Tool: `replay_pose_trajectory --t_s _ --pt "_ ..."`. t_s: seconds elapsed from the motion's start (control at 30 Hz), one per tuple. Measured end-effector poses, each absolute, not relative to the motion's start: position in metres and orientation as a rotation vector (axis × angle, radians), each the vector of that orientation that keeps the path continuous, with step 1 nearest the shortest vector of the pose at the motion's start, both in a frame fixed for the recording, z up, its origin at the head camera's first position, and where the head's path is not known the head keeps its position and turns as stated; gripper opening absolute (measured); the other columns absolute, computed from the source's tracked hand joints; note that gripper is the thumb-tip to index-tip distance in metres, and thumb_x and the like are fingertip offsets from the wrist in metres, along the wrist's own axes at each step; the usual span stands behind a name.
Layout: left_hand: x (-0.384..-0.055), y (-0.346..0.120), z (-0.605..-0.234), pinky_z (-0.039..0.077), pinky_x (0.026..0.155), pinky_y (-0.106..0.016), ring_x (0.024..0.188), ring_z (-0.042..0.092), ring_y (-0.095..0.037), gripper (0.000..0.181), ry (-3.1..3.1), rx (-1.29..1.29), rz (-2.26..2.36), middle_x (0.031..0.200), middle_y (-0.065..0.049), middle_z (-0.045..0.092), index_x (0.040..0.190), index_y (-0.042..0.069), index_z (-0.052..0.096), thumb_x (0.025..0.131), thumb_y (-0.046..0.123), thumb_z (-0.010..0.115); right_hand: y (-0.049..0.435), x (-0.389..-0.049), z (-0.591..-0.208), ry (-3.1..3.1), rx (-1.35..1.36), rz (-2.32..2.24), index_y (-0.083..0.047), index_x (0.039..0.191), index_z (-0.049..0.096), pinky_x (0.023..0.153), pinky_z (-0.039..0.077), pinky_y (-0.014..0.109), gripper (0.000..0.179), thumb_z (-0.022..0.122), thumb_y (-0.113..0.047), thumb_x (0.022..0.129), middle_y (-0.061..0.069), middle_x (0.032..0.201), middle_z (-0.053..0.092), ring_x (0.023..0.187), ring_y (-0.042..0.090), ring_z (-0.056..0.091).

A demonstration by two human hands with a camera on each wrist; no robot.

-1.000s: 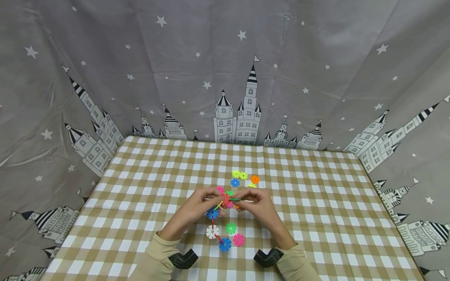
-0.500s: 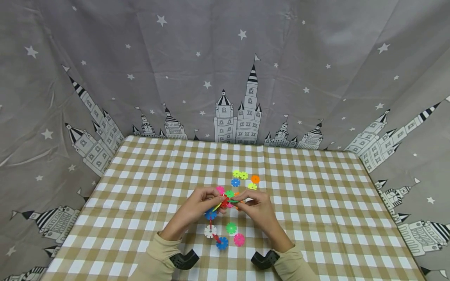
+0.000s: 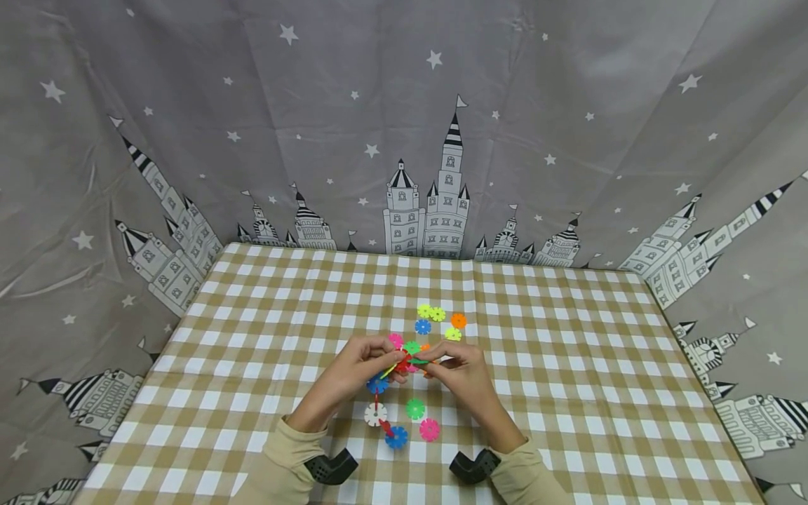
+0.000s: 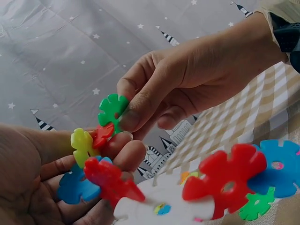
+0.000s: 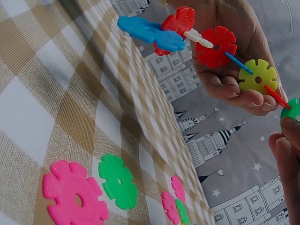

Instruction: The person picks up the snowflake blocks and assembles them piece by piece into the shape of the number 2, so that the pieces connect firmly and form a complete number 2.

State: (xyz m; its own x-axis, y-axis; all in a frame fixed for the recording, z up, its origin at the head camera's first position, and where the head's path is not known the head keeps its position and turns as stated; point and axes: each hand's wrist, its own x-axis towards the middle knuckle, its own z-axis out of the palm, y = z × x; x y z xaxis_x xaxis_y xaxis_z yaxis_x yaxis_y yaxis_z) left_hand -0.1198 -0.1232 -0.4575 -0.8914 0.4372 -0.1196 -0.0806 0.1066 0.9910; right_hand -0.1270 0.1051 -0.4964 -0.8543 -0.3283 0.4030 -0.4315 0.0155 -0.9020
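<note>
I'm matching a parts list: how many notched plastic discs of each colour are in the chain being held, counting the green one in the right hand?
Red notched plastic discs: 3
Blue notched plastic discs: 2
White notched plastic disc: 1
Yellow notched plastic disc: 1
Green notched plastic disc: 1
Total: 8

Chain (image 4: 112,180), colour sequence from one end: green disc (image 5: 290,108), red disc (image 5: 277,97), yellow disc (image 5: 265,71), blue disc (image 5: 239,63), second red disc (image 5: 225,51), white disc (image 5: 199,39), third red disc (image 5: 180,21), end blue disc (image 5: 150,33). Each a single solid colour — red three times, blue twice, others once. Loose, also plain: pink disc (image 5: 61,192), loose green disc (image 5: 111,171), loose blue disc (image 3: 423,327), orange disc (image 3: 458,320), bright lemon-yellow disc (image 3: 453,334). Surface (image 3: 568,351): all-over check, white and tan-brown squares. Backdrop (image 3: 379,56): grey ground, white stars (image 3: 288,34); castles (image 3: 450,210) outlined in black on white, spires (image 3: 452,133) banded black and white. Sleeves (image 3: 287,456): plain beige. Wrist cameras (image 3: 331,467): black.
</note>
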Motion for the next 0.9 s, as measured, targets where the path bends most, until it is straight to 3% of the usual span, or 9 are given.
replay_pose_trajectory --t_s 0.1,0.33,0.53,0.7,0.9 --pt "-0.1196 -0.1217 -0.4588 0.061 0.073 -0.029 0.079 0.077 -0.019 0.030 2.018 0.352 1.835 0.092 -0.026 0.076 0.099 -0.007 0.067 0.106 0.021 0.060 0.1046 -0.1271 -0.4973 -2.167 0.841 1.939 0.004 0.096 0.078 0.063 0.064 0.032 0.010 0.076 0.009 0.087 0.022 0.091 0.077 0.076 0.009 0.074" --pt "-0.1194 -0.1176 -0.4598 0.059 0.069 -0.024 0.078 0.076 -0.020 0.032 2.019 0.346 1.844 0.089 -0.023 0.076 0.096 -0.009 0.065 0.106 0.021 0.060 0.1038 -0.1261 -0.4970 -2.173 0.811 1.901 0.003 0.093 0.078 0.063 0.064 0.032 0.010 0.078 0.008 0.085 0.020 0.090 0.078 0.081 0.004 0.073" --pt "-0.1188 -0.1167 -0.4599 0.058 0.068 -0.024 0.078 0.077 -0.021 0.032 2.010 0.359 1.847 0.088 -0.021 0.077 0.098 -0.008 0.065 0.106 0.022 0.060 0.1065 -0.1281 -0.4937 -2.181 0.831 1.929 0.005 0.095 0.078 0.064 0.064 0.032 0.011 0.077 0.009 0.086 0.023 0.092 0.077 0.082 0.003 0.073" --pt "-0.1192 -0.1164 -0.4609 0.062 0.074 -0.027 0.079 0.076 -0.017 0.031 1.971 0.358 1.882 0.089 -0.015 0.077 0.101 -0.010 0.065 0.105 0.020 0.061 0.1094 -0.1294 -0.4918 -2.249 0.807 1.895 -0.001 0.097 0.079 0.065 0.063 0.028 0.011 0.078 0.004 0.088 0.017 0.096 0.079 0.088 0.002 0.072" --pt "-0.1190 -0.1186 -0.4591 0.055 0.069 -0.023 0.078 0.070 -0.014 0.028 2.072 0.286 1.832 0.093 -0.006 0.075 0.108 -0.003 0.067 0.103 0.024 0.066 0.1095 -0.1301 -0.4939 -2.254 0.793 1.881 -0.003 0.097 0.079 0.064 0.062 0.027 0.010 0.078 0.002 0.089 0.016 0.097 0.079 0.090 0.009 0.074"
